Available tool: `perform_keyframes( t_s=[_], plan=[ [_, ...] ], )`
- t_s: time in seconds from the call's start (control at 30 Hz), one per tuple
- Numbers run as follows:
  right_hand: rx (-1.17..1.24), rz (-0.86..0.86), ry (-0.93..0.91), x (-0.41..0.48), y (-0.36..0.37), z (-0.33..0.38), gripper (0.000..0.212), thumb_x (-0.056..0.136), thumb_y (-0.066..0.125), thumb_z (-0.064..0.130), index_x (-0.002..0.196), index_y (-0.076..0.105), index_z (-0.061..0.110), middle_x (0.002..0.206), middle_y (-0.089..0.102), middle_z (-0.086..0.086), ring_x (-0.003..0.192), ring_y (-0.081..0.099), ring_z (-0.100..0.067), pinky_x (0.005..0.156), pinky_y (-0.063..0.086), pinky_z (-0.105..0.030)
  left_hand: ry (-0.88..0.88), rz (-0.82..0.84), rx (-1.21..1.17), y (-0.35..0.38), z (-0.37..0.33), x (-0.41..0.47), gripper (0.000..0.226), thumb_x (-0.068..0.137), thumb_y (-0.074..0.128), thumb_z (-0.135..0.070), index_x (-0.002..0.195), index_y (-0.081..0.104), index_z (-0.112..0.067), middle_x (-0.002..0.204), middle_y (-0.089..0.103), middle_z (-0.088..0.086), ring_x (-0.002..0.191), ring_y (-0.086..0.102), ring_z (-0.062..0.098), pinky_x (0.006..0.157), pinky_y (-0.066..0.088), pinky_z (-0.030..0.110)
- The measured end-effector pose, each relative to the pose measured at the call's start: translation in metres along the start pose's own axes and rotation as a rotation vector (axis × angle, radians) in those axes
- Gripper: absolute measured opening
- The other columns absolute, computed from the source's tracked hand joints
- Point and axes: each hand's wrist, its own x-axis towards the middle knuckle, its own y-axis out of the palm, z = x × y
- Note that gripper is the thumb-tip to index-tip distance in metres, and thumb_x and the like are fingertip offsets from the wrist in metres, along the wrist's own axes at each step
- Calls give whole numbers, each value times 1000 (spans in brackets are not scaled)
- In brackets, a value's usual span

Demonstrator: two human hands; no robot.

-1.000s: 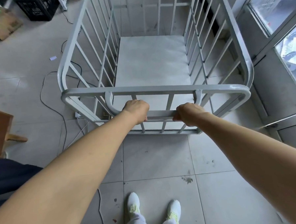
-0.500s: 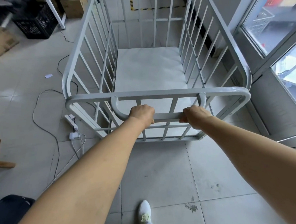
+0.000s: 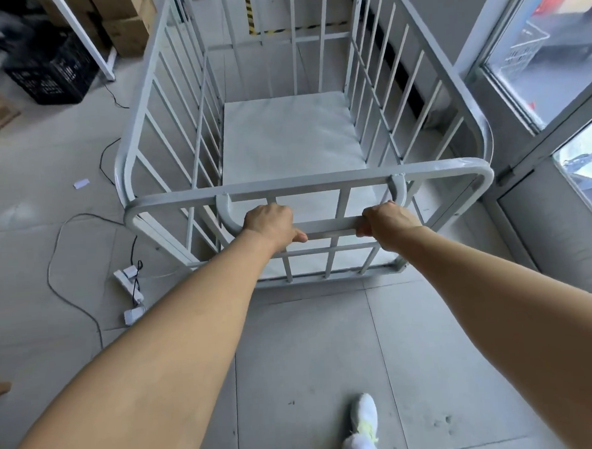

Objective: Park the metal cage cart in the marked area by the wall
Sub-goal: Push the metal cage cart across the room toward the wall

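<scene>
Both hands (image 3: 269, 224) (image 3: 385, 221) on cart (image 3: 306, 186) handle (image 3: 330, 226)

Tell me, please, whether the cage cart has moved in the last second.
Yes: the cage cart has rolled forward; the floor power strip, earlier tucked at its near-left corner, now lies clear of it.

even, bright daylight from the window (image 3: 553, 56) on the right; soft shadows; wide-angle bending at the edges; slight motion blur top left

- A pale grey metal cage cart (image 3: 303, 184) with barred sides and a flat deck stands upright, its right side near the grey wall (image 3: 455, 17).
- Yellow-and-black striped floor tape (image 3: 249, 10) lies just beyond its far end.
</scene>
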Motion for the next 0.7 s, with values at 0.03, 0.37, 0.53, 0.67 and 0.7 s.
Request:
perform_keyframes(
  t_s=[0.03,0.37,0.53,0.67,0.7],
  plan=[
    [0,2,-10,9,-5,-2,29,96,54,33,116,64,15,102,60,-9,115,52,-26,80,42,-30,-18,-6,-2,-4,-1,9,52,84,62,-54,97,66,-4,110,67,14,108,60,31,83,45,35],
    [-53,4,-88,120,-62,-5,26,97,51,27,118,64,18,96,55,-7,114,53,-28,77,38,-28,-119,16,-50,-49,-1,111,41,92,58,-43,101,66,-4,114,65,14,111,58,33,85,44,35],
    [-37,-1,-88,177,-88,12,28,96,53,31,118,62,17,95,51,-5,114,54,-28,77,37,-28,-103,-18,-30,-73,19,168,16,100,49,-19,94,62,-12,108,70,-6,113,58,28,79,40,29],
    [-5,15,-63,226,-112,27,30,95,55,32,118,63,15,97,54,-8,113,54,-29,77,39,-29,-101,9,-32,-97,37,217,25,99,52,-29,104,64,-7,114,68,2,113,58,29,88,45,34],
    [2,17,-62,238,-118,30,30,95,55,33,118,63,14,96,53,-8,112,55,-29,77,39,-30,-106,18,-37,-103,41,230,27,98,54,-31,104,64,-7,115,68,4,114,58,29,90,46,35]
  ],
)
